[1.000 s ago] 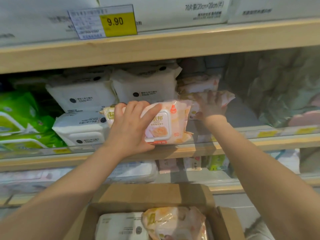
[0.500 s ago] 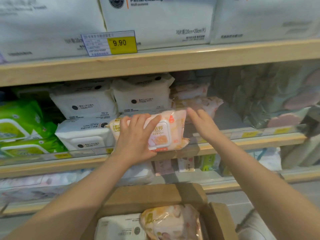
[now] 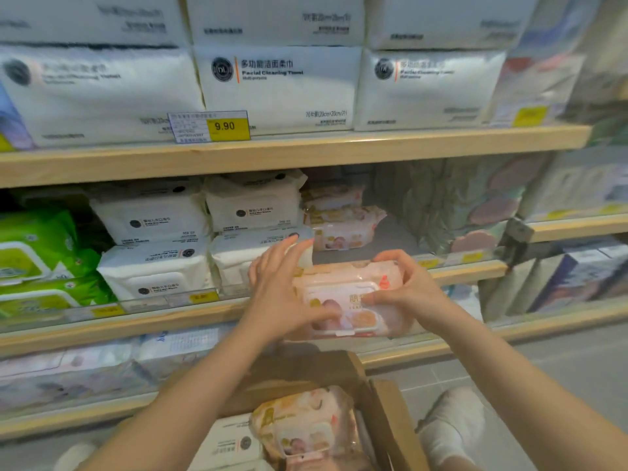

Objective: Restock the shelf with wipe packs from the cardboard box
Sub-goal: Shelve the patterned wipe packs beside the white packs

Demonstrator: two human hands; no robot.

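Though blurred, pack (image 3: 353,300) label seemingly illegible

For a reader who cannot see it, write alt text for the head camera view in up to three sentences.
Two bare hands, left hand and right hand, hold a pink wipe pack at the front edge of the middle shelf. White wipe packs are stacked to its left. Below, an open cardboard box holds more packs.
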